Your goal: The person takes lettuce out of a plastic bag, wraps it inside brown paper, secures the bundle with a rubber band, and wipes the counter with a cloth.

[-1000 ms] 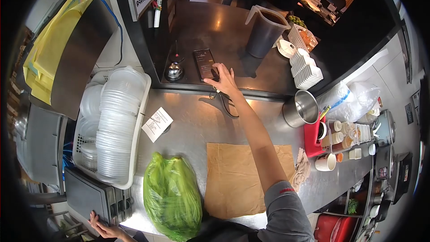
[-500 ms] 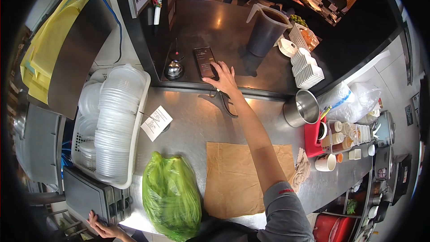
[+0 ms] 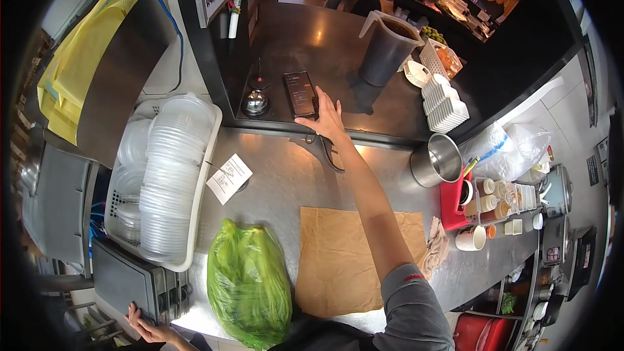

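Observation:
A dark smartphone (image 3: 300, 94) lies screen up on the dark raised counter. My right hand (image 3: 327, 117) is at its lower right corner, fingers spread along the right side and thumb by the bottom edge; whether it touches the phone is hard to tell. Beneath my wrist, a pair of scissors (image 3: 330, 153) lies partly hidden. At the lower left, my left hand (image 3: 148, 326) has its fingers stretched out against the edge of a dark grey box (image 3: 123, 279). Between my arms are a green plastic bag (image 3: 249, 279) with contents I cannot make out and a flat brown paper sheet (image 3: 338, 260).
A white basket (image 3: 207, 175) of stacked clear lids stands left, near a paper slip (image 3: 229, 179). A call bell (image 3: 256, 103) and a dark pitcher (image 3: 389, 49) are on the raised counter. Right are a steel container (image 3: 437, 160), a red holder (image 3: 455, 201) and a cloth (image 3: 437, 247).
My right hand's fingers have shifted from over the phone's lower screen to beside its right edge. The left hand stays by the box. A person in the background has changed position.

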